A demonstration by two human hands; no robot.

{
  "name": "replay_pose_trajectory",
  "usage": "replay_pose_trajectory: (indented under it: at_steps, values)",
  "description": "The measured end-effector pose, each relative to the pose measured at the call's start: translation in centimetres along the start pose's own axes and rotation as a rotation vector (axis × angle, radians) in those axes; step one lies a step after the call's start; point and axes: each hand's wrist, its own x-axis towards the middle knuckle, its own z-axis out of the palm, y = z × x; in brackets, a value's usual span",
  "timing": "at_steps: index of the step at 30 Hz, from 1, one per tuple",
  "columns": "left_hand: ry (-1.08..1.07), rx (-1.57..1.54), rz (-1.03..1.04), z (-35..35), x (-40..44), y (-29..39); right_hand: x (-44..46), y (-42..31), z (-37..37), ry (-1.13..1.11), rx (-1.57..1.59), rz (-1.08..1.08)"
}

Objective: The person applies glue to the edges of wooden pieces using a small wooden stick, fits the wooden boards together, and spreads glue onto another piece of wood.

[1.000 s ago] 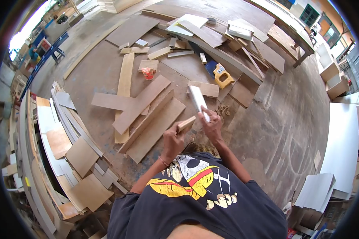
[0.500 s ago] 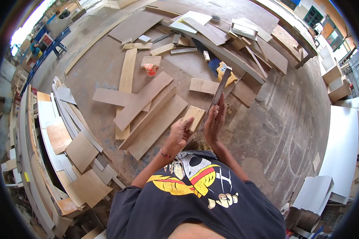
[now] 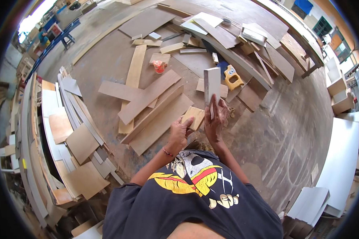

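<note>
My left hand (image 3: 179, 133) pinches a small pale wood block (image 3: 196, 115) between thumb and fingers. Just beside it, my right hand (image 3: 214, 126) grips a narrow board strip (image 3: 214, 84) that stands upright with a whitish face showing. The block's right end is close to the strip; whether they touch I cannot tell. Beyond the right hand lies a handsaw (image 3: 233, 79) with a yellow handle and a partly hidden blue blade. Left of the hands, an L-shaped pair of joined boards (image 3: 163, 123) rests on the work surface.
Crossed planks (image 3: 149, 97) and a red-and-white cup (image 3: 158, 67) lie further left. Offcuts and long panels (image 3: 243, 65) are heaped at the back right. Board scraps (image 3: 83, 143) crowd the left side, white panels (image 3: 335, 163) the right. A person (image 3: 43, 36) is far back left.
My right hand has turned the strip, so its broad whitish face shows now instead of its dark narrow edge. The block has tilted slightly in my left hand. The whole view has shifted a little.
</note>
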Motion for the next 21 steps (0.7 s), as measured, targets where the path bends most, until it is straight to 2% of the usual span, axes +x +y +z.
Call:
replay_pose_trajectory:
  at_steps: [2, 3, 6, 12, 15, 16, 18, 21]
  values:
    - [0.083, 0.061, 0.003, -0.2, 0.4, -0.5, -0.7, 0.6, 0.4, -0.039, 0.043, 0.067]
    - [0.089, 0.051, 0.015, -0.3, 0.6, -0.5, -1.4, 0.4, 0.7, -0.017, 0.047, -0.034]
    - [0.047, 0.007, 0.027, -0.5, 0.2, -0.8, -2.6, -0.5, -0.3, -0.102, 0.075, -0.142]
    - [0.051, 0.113, 0.130, -1.0, -0.7, -1.4, 1.1, 4.5, 2.7, -0.138, 0.059, 0.029]
    - [0.062, 0.446, 0.294, -0.8, -0.6, -2.2, 3.6, 7.6, 4.3, -0.328, -0.092, 0.104]
    - [0.069, 0.437, 0.292, -1.6, 0.1, -3.1, 4.3, 8.4, 4.8, -0.338, -0.093, 0.098]
    - [0.307, 0.981, 0.505, -0.3, 0.1, -2.1, 6.0, 9.7, 6.3, -0.335, -0.226, 0.066]
    - [0.412, 1.064, 0.479, 1.2, 2.2, -2.5, 9.1, 12.6, 8.6, -0.348, -0.238, -0.004]
